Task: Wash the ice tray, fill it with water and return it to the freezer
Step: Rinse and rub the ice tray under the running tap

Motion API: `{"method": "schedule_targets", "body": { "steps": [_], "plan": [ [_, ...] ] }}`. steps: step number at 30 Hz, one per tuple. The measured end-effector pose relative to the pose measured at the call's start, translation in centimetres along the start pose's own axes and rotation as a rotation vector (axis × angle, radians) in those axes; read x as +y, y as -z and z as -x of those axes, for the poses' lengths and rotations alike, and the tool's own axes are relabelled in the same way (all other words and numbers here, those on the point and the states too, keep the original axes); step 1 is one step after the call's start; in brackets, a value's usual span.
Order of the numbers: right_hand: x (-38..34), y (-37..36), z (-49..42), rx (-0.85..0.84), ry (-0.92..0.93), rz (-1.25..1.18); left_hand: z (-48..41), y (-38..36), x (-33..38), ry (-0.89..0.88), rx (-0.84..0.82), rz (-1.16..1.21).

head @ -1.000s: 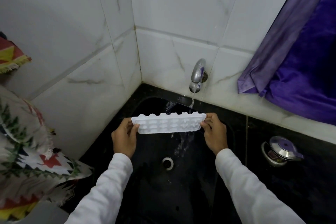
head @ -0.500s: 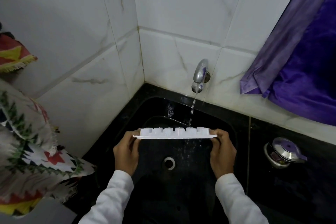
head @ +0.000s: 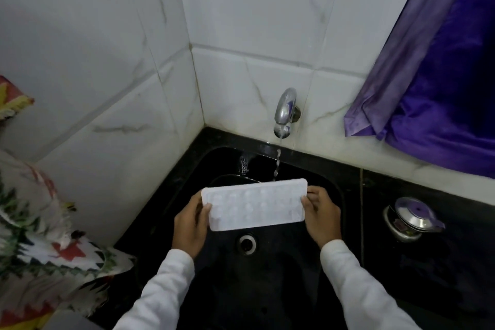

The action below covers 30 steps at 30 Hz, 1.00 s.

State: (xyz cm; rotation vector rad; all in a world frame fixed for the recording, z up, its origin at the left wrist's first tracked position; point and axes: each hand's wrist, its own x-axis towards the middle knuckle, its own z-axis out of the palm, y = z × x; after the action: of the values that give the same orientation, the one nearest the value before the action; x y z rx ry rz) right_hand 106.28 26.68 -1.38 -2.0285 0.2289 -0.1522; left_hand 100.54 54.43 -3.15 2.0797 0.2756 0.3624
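Observation:
A white plastic ice tray (head: 254, 205) hangs over the black sink (head: 329, 185), its broad face with rows of rounded cells turned toward me. My left hand (head: 191, 224) grips its left end and my right hand (head: 320, 215) grips its right end. A chrome tap (head: 285, 112) on the tiled wall runs a thin stream of water (head: 277, 166) that reaches the tray's far edge near its right end. The sink's drain (head: 247, 244) lies just below the tray.
A steel pot with a lid (head: 411, 218) stands on the black counter at right. A purple curtain (head: 439, 69) hangs at the upper right. Patterned cloth (head: 34, 238) lies at the left. White tiled walls close the corner behind the sink.
The tray has been turned: one second ago it tilted under the stream, half a second ago it was level and edge-on, now its broad face points toward me. Both hands kept their hold.

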Motion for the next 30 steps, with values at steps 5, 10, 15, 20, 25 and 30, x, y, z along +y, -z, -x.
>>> {"method": "schedule_targets", "body": {
  "steps": [5, 10, 15, 20, 25, 30],
  "plan": [
    [-2.1, 0.3, -2.5, 0.066, -0.025, -0.03, -2.1, -1.8, 1.5, 0.196, -0.092, 0.277],
    [-3.6, 0.6, -4.7, -0.052, 0.144, 0.121, -4.8, -2.3, 2.4, 0.324, -0.02, 0.413],
    [-5.0, 0.3, -6.3, -0.195, 0.289, 0.37, -6.7, -2.1, 2.7, 0.339, 0.007, 0.391],
    [-6.3, -0.4, -6.5, -0.289, 0.296, 0.594, -7.3, -1.6, 3.1, 0.334, 0.016, 0.419],
    [-6.7, -0.9, -6.6, -0.388, 0.262, 0.697, -6.8, -1.4, 3.7, 0.304, 0.021, 0.457],
    [-6.9, -0.7, -6.5, -0.418, 0.218, 0.738, -6.0, -1.3, 4.2, 0.259, 0.031, 0.427]
  ]
}}
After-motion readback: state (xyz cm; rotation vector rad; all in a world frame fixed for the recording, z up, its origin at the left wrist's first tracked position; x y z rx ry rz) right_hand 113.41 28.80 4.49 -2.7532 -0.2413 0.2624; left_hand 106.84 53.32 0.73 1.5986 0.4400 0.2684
